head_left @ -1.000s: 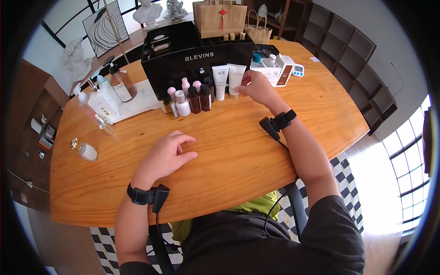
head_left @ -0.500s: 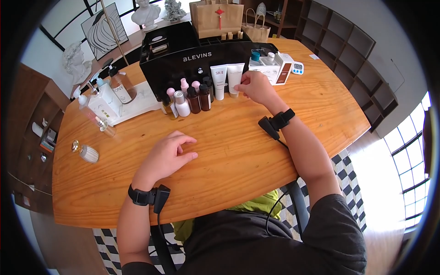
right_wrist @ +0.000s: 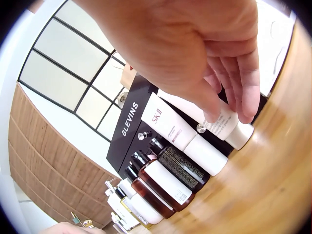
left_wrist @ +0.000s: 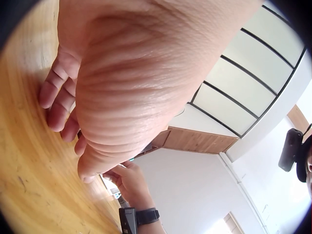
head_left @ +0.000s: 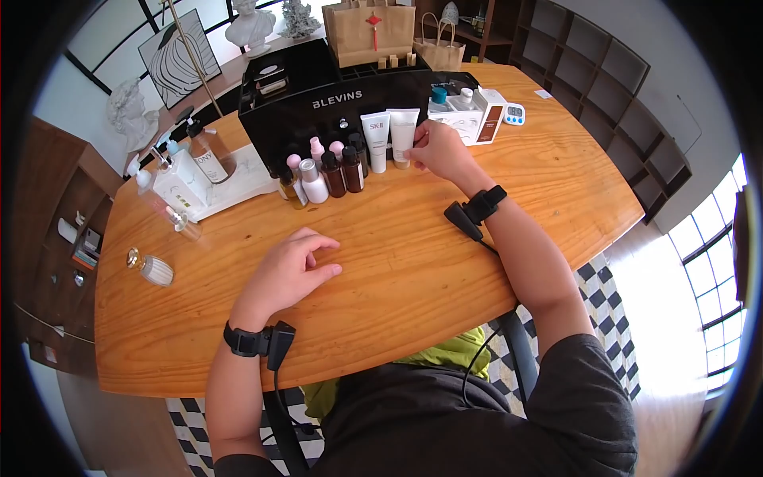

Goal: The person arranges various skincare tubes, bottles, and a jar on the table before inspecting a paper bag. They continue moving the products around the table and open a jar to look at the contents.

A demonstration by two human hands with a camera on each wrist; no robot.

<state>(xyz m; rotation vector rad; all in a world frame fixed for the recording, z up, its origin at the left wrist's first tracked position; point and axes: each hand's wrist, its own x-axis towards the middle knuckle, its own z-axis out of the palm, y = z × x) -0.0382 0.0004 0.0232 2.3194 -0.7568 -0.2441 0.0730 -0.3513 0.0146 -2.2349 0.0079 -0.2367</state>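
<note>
My right hand (head_left: 442,151) pinches the lower part of a white squeeze tube (head_left: 403,131), which stands on its cap against the front of a black BLEVINS box (head_left: 302,119). In the right wrist view, thumb and fingers lie on either side of this tube (right_wrist: 226,124) just above its cap. Right beside it stands a white SK-II tube (head_left: 375,137). Farther left is a cluster of small bottles, among them a brown bottle (head_left: 352,171) and a white one (head_left: 314,184). My left hand (head_left: 286,270) rests on the table with loosely bent fingers, holding nothing.
Pump bottles (head_left: 208,151) stand on a white tray (head_left: 234,195) at the left, with a ribbed glass bottle (head_left: 156,272) in front of it. Right of the tubes are a brown-and-white carton (head_left: 489,118) and a small timer (head_left: 515,114). Paper bags (head_left: 369,36) stand behind the box.
The head view has shifted slightly. My right hand stays at the white tube, and my left hand keeps its place on the table.
</note>
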